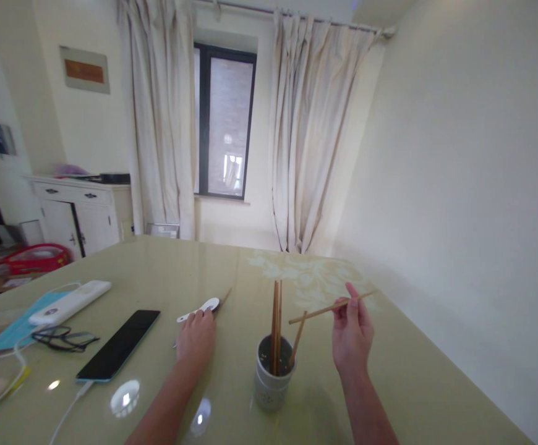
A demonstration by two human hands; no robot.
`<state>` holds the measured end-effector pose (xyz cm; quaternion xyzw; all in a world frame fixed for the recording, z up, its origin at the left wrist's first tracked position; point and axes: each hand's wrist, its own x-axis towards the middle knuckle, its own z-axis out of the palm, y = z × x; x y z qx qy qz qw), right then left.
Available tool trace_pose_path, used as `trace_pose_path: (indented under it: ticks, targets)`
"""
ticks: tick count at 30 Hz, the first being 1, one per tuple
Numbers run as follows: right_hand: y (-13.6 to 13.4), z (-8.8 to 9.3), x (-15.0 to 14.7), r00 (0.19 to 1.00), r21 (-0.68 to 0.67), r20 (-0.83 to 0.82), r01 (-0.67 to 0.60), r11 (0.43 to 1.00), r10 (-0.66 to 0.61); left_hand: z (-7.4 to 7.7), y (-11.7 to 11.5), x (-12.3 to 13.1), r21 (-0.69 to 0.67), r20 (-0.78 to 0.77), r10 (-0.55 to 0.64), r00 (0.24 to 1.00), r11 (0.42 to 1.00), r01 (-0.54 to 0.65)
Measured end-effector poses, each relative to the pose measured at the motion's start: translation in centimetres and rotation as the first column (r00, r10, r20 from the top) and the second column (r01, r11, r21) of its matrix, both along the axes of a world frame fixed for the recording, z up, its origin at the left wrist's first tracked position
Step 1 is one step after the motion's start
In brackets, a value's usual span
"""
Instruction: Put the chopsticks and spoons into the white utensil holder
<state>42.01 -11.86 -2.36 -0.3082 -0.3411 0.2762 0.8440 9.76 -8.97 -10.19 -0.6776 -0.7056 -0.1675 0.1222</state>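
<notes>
My right hand [352, 330] is raised to the right of the cup, with a wooden chopstick [318, 314] pinched between thumb and fingers. The chopstick lies nearly level, its left end above the cup's right side. Several chopsticks [276, 327] stand in the grey-white cup [271, 392], one of them leaning right. Left of the cup, my left hand [197, 340] is low at the table with its fingers curled over a thin stick-like utensil [225, 296], apparently another chopstick. A white spoon [211, 304] lies against these fingers. The fingertips are partly hidden.
On the glossy table [232, 395], a black phone [119, 346] with a cable, folded glasses [65, 339], a white power strip-like device [72, 303] and a blue mask-like sheet [7, 337] lie at the left. A wall [482, 216] borders the right edge. Curtains [315, 123] hang behind.
</notes>
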Motion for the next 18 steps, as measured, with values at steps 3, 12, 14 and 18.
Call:
trace_pose_path:
  ticks: [3, 12, 14, 18]
  targets:
    - [-0.4, 0.3, -0.2, 0.995, 0.029, 0.032, 0.090, 0.995, -0.091, -0.3, 0.1, 0.2, -0.002, 0.003, -0.002, 1.000, 1.000, 0.002]
    - [-0.2, 0.3, 0.6, 0.990, -0.058, 0.001, -0.140, 0.988, 0.141, 0.1, -0.4, 1.2, 0.015, 0.043, -0.040, 0.998, 0.999, 0.039]
    - [-0.6, 0.3, -0.3, 0.951, -0.109, 0.022, -0.303, 0.947, 0.307, 0.1, -0.5, 1.2, 0.015, 0.046, -0.043, 0.998, 0.999, 0.042]
    - [-1.5, 0.2, -2.8, 0.852, -0.162, 0.064, -0.505, 0.848, 0.520, 0.6, -0.5, 1.2, -0.007, 0.098, -0.039, 0.994, 0.999, 0.040]
